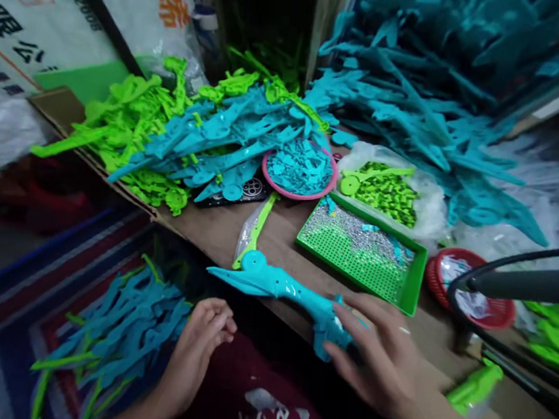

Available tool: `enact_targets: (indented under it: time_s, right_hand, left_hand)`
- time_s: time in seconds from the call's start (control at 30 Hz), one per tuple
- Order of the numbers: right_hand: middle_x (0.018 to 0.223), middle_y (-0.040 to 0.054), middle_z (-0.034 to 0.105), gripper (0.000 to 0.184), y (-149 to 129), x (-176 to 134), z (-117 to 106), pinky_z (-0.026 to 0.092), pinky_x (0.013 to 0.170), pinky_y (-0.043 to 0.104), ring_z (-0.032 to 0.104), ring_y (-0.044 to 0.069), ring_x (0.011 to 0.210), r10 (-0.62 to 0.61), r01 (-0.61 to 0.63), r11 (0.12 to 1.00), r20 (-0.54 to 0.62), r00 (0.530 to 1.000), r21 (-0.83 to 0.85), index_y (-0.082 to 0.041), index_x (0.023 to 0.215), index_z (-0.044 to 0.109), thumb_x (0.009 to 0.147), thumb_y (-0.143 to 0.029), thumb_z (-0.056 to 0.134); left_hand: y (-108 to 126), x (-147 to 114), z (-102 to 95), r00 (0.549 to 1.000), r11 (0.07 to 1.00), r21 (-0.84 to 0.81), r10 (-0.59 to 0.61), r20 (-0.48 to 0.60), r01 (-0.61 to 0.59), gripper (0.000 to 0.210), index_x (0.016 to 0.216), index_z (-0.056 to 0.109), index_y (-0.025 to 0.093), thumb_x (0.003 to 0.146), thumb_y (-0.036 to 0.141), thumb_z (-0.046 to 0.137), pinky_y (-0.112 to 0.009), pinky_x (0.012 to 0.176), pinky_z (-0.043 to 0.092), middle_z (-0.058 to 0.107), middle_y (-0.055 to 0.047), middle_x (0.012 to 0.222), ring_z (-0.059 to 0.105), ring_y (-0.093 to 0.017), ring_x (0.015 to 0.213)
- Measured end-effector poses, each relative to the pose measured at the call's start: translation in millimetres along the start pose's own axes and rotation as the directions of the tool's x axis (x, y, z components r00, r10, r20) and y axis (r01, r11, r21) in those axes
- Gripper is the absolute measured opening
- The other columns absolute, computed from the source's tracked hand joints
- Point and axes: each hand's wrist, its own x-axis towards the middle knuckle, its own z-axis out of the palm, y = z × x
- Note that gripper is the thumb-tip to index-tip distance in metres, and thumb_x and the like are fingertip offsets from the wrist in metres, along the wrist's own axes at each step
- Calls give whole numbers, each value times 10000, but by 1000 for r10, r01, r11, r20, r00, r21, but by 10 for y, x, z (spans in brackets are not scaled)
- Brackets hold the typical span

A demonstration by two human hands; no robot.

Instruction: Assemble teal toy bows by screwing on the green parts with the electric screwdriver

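Note:
A long turquoise plastic part (296,290), shaped like a toy gun shell with a round disc near its left end, lies across the table's front edge. My right hand (384,351) is on its right end, thumb on the near side and fingers over the top. Left of the part and apart from it, my left hand (209,328) is closed, its fingers curled together; whatever they may hold is hidden. Just behind the turquoise part lies a thin lime-green part (258,230) with a clear piece along it. A green perforated tray (367,270) of small silvery screws stands behind my right hand.
Turquoise parts (208,130) and lime-green parts (130,116) are heaped at the back left. A pink bowl (264,168) and a plastic bag (431,204) hold small pieces. At right are a red basket (501,316) and a dark pole (538,290). Finished-looking pieces (135,321) fill the lower left.

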Motion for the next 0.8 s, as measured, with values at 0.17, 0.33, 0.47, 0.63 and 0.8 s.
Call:
enact_targets:
  time_s: [0.17, 0.33, 0.47, 0.63, 0.8]
  right_hand:
    - [1376, 256, 512, 761, -120, 446, 687, 568, 972, 553, 554, 373, 1237, 7, -39, 996, 357, 934, 82, -78, 1504, 337, 936, -524, 575]
    - [1143, 148, 613, 696, -143, 511, 904, 573, 965, 530, 619, 295, 1068, 92, -184, 969, 451, 888, 166, -153, 1551, 235, 987, -451, 511]
    - [1171, 145, 582, 708, -165, 415, 809, 604, 873, 445, 585, 282, 1070, 89, -235, 946, 522, 848, 222, -164, 1536, 290, 955, -438, 587]
    - [1225, 171, 570, 793, -172, 347, 750, 570, 916, 464, 533, 306, 1151, 32, -196, 949, 546, 837, 245, -100, 1566, 251, 930, -353, 652]
    - [1249, 214, 551, 886, -150, 319, 708, 549, 935, 498, 508, 341, 1201, -48, -130, 946, 526, 849, 296, -30, 1575, 204, 885, -249, 714]
  left_hand:
    - [102, 304, 39, 989, 963, -227, -145, 22, 146, 381, 1190, 597, 242, 899, 482, 651, -339, 914, 542, 629, -64, 1231, 585, -227, 1167]
    - [201, 355, 81, 962, 935, -239, -232, 144, 262, 344, 1125, 603, 238, 912, 507, 638, -391, 971, 531, 643, -56, 1196, 588, -238, 1170]
    - [141, 273, 38, 944, 919, -235, -280, 176, 317, 352, 1067, 560, 249, 831, 409, 766, -309, 907, 537, 679, -7, 990, 660, -172, 968]
    - [59, 252, -26, 942, 926, -213, -270, 200, 311, 258, 1021, 594, 243, 827, 325, 743, -229, 784, 555, 693, 1, 943, 681, -133, 840]
    - [-48, 245, 18, 991, 991, -43, -123, 50, 125, 140, 881, 624, 245, 778, 221, 715, -165, 558, 497, 673, 24, 842, 623, -97, 642]
